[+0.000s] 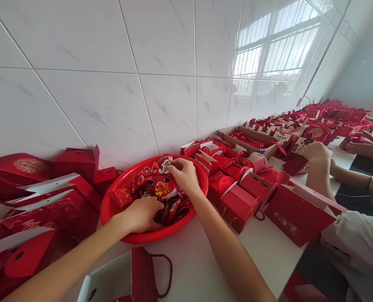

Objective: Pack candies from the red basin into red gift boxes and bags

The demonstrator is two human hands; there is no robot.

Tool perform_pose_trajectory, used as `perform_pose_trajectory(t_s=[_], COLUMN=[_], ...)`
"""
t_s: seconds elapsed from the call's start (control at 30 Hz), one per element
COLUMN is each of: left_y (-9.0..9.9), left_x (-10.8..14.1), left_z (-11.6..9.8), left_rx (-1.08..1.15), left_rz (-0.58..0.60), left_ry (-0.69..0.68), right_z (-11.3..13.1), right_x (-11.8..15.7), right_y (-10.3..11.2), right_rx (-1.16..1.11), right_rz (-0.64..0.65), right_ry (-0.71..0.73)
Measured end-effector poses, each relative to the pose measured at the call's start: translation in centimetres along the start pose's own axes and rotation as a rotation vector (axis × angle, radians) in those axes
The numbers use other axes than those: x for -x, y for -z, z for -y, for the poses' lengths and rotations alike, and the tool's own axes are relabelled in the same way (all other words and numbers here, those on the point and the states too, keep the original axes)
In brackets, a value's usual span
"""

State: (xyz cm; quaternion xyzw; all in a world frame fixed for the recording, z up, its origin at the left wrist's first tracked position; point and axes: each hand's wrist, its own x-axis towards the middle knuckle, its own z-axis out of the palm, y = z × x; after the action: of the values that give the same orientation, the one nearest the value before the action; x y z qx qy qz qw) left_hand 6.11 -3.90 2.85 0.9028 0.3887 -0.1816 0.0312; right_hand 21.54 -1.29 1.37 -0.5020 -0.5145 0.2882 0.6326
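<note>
In the basket [151, 237], my right hand [186, 177] pinches a sweet [165, 164], nearer the tabletop [189, 264]'s wall edge than my left hand [142, 214], grip unclear.

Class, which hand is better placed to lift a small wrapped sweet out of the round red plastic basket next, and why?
Probably the right hand: its thumb and fingertips seem to pinch a red-and-white wrapped sweet. The left hand is lower in the basket, its fingertips mostly hidden.
</note>
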Motion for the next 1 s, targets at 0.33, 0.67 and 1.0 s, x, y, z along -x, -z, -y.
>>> perform_pose_trajectory(t_s=[0.33,0.67,1.0], left_y=[0.1,-0.3,-0.4], left_x=[-0.4,-0.1,1.3], left_z=[0.8,4.3,7.5], left_rx=[0.143,0.507,1.106], left_rz=[-0.027,-0.091,-0.573], left_ry=[-0.036,-0.079,0.021], right_z=[-0.8,0.1,-0.1], right_x=[-0.2,0.3,0.4], right_y=[0.8,1.0,1.1], right_rx=[-0.059,-0.077,0.002], right_rz=[-0.047,-0.027,0.006], right_ry=[0.01,0.005,-0.014])
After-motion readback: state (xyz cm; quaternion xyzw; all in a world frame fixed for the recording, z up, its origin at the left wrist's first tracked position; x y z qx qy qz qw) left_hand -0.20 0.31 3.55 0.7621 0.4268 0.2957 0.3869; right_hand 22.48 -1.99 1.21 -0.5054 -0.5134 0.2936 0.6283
